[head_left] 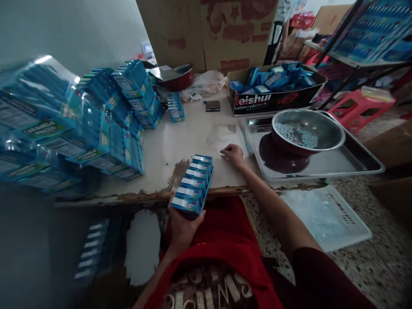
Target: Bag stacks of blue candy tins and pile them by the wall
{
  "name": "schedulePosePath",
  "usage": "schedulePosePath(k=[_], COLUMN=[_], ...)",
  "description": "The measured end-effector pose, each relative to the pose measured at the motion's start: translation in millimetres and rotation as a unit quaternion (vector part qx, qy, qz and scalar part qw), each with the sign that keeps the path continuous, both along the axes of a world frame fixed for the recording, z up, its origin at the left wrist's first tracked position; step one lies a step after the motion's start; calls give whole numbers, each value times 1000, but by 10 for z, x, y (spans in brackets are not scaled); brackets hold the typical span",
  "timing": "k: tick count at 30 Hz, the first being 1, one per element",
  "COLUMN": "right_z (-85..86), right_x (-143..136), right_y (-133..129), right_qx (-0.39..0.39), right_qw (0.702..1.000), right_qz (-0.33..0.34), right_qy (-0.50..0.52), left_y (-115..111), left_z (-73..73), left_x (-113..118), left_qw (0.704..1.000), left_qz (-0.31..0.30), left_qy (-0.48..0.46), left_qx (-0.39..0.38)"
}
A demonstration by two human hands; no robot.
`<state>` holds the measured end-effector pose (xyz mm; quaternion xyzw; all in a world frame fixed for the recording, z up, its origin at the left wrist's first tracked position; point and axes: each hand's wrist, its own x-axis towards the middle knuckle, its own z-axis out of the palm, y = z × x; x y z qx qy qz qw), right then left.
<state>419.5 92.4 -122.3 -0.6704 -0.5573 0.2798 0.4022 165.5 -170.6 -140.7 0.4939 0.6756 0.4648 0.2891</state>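
Note:
My left hand (185, 225) is wrapped round the near end of a blue tray of small boxes (194, 183), held tilted over the table's front edge. The boxes stand in one row with white stripes on top. My right hand (233, 155) is over the table (161, 150), right of the tray of boxes, with its fingers pinched together; what they hold, if anything, is too small to name. Just beyond that hand lies clear plastic (225, 136). A steel bowl (334, 133) of small pale blue pieces sits on a metal tray (360, 161) to the right.
Wrapped blue box stacks (90, 124) line the left side. At the back are a small blue pack (175, 107), a dark flat device (212, 105), a red bowl (185, 79) and a carton (267, 103) of blue packs. A red stool (363, 107) stands right.

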Motion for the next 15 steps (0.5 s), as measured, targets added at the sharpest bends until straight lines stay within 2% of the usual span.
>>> schedulePosePath(k=[2,4,6,9,10,12,14,15], right_z=[43,93,148,237,268,335,419,471], right_x=[-188,-393,-564,-691,-704,-710,-710,-712], right_y=[-29,-69,-112,-192,-231,-335,-455,-509], right_qx=[11,17,15,-1,-12,-37,-28,-2], right_qw=[999,993,984,968,962,948,948,956], right_qz=[30,82,135,194,217,270,296,288], right_qy=[35,78,119,157,166,166,112,61], left_y=[-109,-127,-86,-8,3,-12,-61,-84], left_z=[20,110,229,368,387,380,329,302], left_x=[56,26,-56,-177,-206,-250,-305,-347], left_qw=[998,987,952,880,864,847,843,845], left_qz=[-14,-74,-111,-89,-93,-143,-210,-233], left_qy=[-52,-137,-271,-433,-451,-447,-421,-404], left_qx=[-19,-49,-84,-171,-204,-249,-261,-262])
